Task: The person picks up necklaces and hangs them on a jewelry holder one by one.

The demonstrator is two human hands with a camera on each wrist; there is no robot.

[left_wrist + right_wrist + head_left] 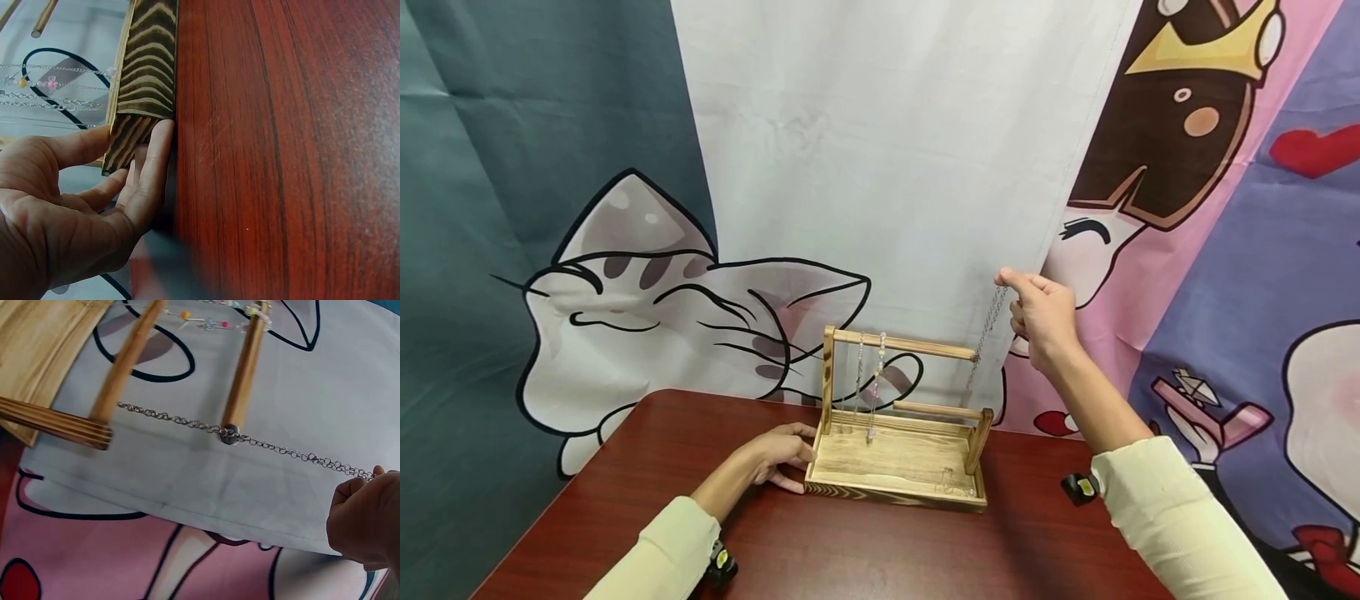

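Note:
A wooden jewelry stand (897, 497) with a shallow tray and two horizontal bars sits on the table. My left hand (781, 454) grips the tray's left end; in the left wrist view its thumb lies on one side of the corner and its fingers on the other. My right hand (1045, 317), raised above the stand's right side, pinches a silver chain necklace (281, 450). The chain hangs doubled from the fingertips, passing the free end of the upper bar (240, 387). A beaded necklace (881, 358) and a thin chain (859, 379) hang from the upper bar's left part.
Small, thin pieces of jewelry (951, 483) lie in the tray's right front corner. The dark red table (865, 550) extends in front and to both sides. Close behind it hangs a printed cloth backdrop (887, 167).

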